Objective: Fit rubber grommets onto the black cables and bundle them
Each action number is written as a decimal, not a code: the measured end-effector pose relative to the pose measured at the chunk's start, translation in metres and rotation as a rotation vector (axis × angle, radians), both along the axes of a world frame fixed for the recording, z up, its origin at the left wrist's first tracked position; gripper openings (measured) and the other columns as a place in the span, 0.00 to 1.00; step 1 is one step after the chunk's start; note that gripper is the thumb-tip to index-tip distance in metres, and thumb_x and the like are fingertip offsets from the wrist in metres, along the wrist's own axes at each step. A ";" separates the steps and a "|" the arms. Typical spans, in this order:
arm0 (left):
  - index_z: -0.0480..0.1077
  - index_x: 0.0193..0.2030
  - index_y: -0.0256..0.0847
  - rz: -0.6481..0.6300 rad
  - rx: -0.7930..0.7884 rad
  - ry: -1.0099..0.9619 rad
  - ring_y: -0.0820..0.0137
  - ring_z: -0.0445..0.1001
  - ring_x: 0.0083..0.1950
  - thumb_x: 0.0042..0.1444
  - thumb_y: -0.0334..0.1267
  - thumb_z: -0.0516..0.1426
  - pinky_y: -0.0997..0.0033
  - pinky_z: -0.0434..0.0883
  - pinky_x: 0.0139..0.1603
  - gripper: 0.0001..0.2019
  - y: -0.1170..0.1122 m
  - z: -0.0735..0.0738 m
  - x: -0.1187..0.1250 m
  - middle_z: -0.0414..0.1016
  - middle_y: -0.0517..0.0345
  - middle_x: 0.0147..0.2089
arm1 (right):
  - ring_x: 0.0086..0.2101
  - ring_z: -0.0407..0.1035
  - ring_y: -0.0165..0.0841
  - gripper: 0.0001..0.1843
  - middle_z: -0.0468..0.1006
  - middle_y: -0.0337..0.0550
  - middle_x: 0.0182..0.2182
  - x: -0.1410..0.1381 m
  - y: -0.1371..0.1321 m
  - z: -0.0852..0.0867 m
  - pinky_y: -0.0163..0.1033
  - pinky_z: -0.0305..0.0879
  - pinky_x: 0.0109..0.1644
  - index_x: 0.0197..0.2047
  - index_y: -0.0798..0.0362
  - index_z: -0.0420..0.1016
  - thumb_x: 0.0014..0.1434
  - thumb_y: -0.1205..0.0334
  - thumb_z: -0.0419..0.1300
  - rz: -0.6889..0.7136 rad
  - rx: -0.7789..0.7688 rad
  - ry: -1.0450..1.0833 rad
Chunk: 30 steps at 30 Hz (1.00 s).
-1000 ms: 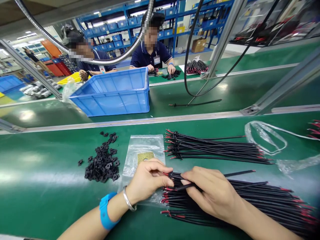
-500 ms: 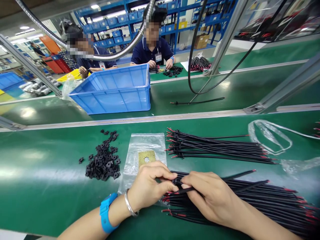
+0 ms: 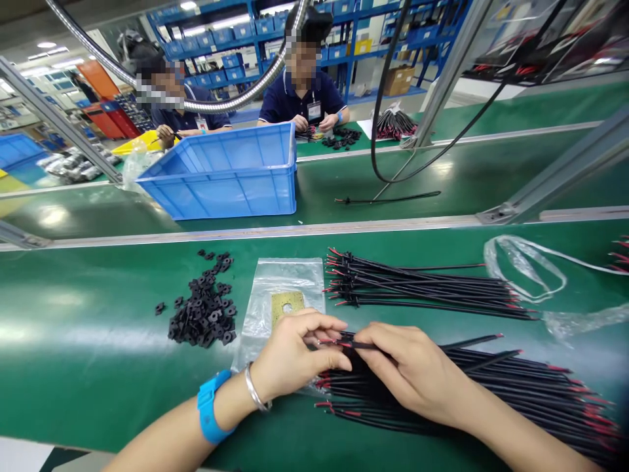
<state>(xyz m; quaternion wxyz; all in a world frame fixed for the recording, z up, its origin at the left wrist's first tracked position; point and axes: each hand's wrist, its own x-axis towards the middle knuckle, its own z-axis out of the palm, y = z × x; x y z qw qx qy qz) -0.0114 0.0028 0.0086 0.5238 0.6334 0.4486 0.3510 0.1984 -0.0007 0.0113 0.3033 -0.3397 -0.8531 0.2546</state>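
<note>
My right hand (image 3: 410, 364) pinches a black cable (image 3: 362, 345) near its end, where red wire tips stick out to the left. A small dark piece seems to sit on the cable by those tips. Around that end, my left hand (image 3: 299, 351) has its thumb and forefinger apart; its other fingers are partly hidden. Beneath both hands lies a large bundle of black cables (image 3: 535, 387) with red ends. Farther back, a smaller bundle of cables (image 3: 422, 285) carries black pieces near its left ends. Small black parts with holes (image 3: 201, 314) are heaped to the left.
A yellowish square pad (image 3: 282, 305) with a hole lies on a clear plastic bag (image 3: 263, 282). Beyond the metal rail (image 3: 246, 235) stands a blue crate (image 3: 226, 193). Two people work across the bench. Clear plastic wrapping (image 3: 525, 265) lies at the right, and a dark cable loop hangs above.
My left thumb and forefinger have parted from the cable end. My right hand has raised the cable slightly, so its red tips now show between the left fingers.
</note>
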 end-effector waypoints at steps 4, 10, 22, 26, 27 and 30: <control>0.75 0.44 0.38 -0.003 -0.039 -0.073 0.70 0.79 0.39 0.48 0.32 0.66 0.72 0.76 0.42 0.15 0.000 -0.002 -0.001 0.80 0.53 0.40 | 0.26 0.64 0.27 0.09 0.71 0.38 0.27 0.000 0.001 -0.004 0.33 0.59 0.31 0.38 0.53 0.69 0.66 0.69 0.49 -0.014 0.052 -0.012; 0.75 0.40 0.38 0.008 0.044 -0.037 0.71 0.81 0.38 0.49 0.28 0.63 0.74 0.77 0.41 0.10 -0.004 -0.006 0.002 0.82 0.55 0.38 | 0.25 0.63 0.29 0.10 0.71 0.39 0.26 -0.001 -0.001 -0.008 0.35 0.58 0.30 0.38 0.54 0.69 0.66 0.69 0.47 -0.011 0.144 -0.040; 0.74 0.43 0.36 0.084 -0.019 -0.080 0.68 0.81 0.40 0.50 0.30 0.63 0.73 0.78 0.41 0.12 0.000 -0.007 0.003 0.82 0.50 0.39 | 0.28 0.62 0.31 0.09 0.73 0.40 0.28 0.009 0.008 -0.001 0.37 0.58 0.32 0.42 0.54 0.72 0.67 0.68 0.50 -0.019 0.176 -0.095; 0.72 0.44 0.35 0.162 -0.059 -0.101 0.69 0.81 0.39 0.51 0.33 0.62 0.71 0.78 0.41 0.12 0.008 -0.010 0.001 0.82 0.49 0.39 | 0.27 0.61 0.31 0.11 0.75 0.38 0.27 0.023 0.017 0.003 0.38 0.58 0.33 0.43 0.52 0.74 0.64 0.71 0.52 -0.063 0.264 -0.174; 0.72 0.45 0.36 0.158 -0.040 -0.085 0.69 0.80 0.39 0.52 0.34 0.62 0.69 0.78 0.42 0.13 0.012 -0.009 -0.003 0.81 0.49 0.40 | 0.27 0.61 0.31 0.12 0.76 0.38 0.28 0.027 0.019 0.003 0.39 0.58 0.34 0.44 0.52 0.74 0.63 0.72 0.52 -0.073 0.297 -0.194; 0.72 0.48 0.38 0.147 0.138 0.114 0.67 0.79 0.45 0.55 0.36 0.60 0.62 0.76 0.49 0.13 0.031 -0.002 -0.031 0.79 0.48 0.46 | 0.29 0.62 0.31 0.13 0.77 0.40 0.30 0.037 0.025 0.001 0.38 0.59 0.33 0.45 0.53 0.75 0.64 0.72 0.52 -0.129 0.448 -0.277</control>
